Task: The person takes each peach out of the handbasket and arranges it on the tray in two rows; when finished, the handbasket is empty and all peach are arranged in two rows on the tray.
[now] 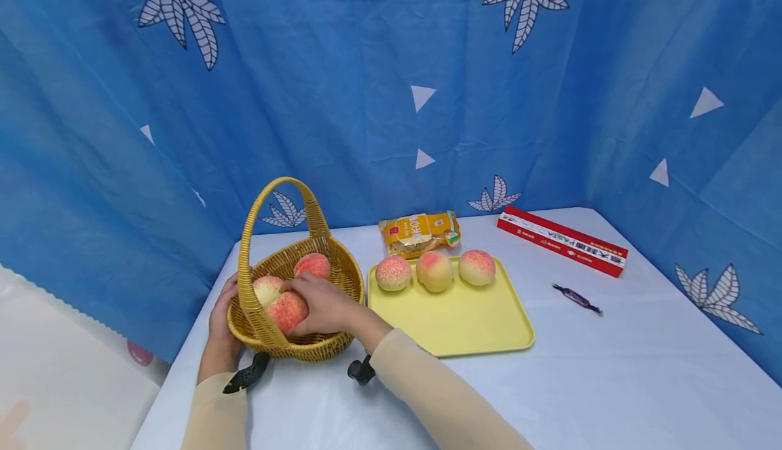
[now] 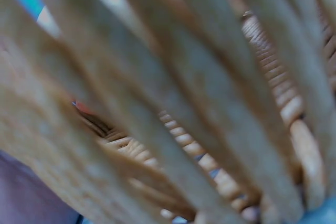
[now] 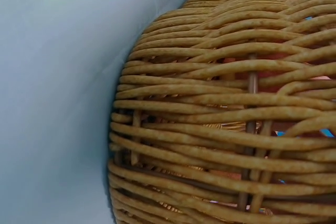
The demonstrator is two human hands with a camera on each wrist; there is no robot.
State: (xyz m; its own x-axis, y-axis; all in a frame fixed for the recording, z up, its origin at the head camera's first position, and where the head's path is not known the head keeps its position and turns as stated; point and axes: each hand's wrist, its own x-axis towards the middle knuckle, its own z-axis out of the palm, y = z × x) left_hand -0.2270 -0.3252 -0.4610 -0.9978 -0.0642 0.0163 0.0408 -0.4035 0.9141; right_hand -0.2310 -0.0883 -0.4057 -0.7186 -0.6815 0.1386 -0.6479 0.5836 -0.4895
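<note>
In the head view a woven basket (image 1: pixel 344 267) with a tall arched handle stands on the left of the table. My left hand (image 1: pixel 223 311) holds the basket's left side near the rim. Reaching inside from the right, my right hand (image 1: pixel 324 301) grips a red peach (image 1: pixel 287 311) between thumb and fingers. A paler peach (image 1: pixel 267 290) lies beside that one, partly behind the handle, and another red peach (image 1: pixel 313 264) sits farther back in the basket. Close-up basket weave (image 2: pixel 199 93) fills the left wrist view. The right wrist view shows the basket's outer wall (image 3: pixel 220 98), with both hands' fingers hidden.
Right of the basket lies a yellow tray (image 1: pixel 452 321) with three peaches (image 1: pixel 434 271) along its back edge. An orange food packet (image 1: pixel 419 234) lies behind it. Farther right are a long red pasta box (image 1: pixel 562 241) and a small dark wrapped candy (image 1: pixel 577 298). Blue curtains surround the table.
</note>
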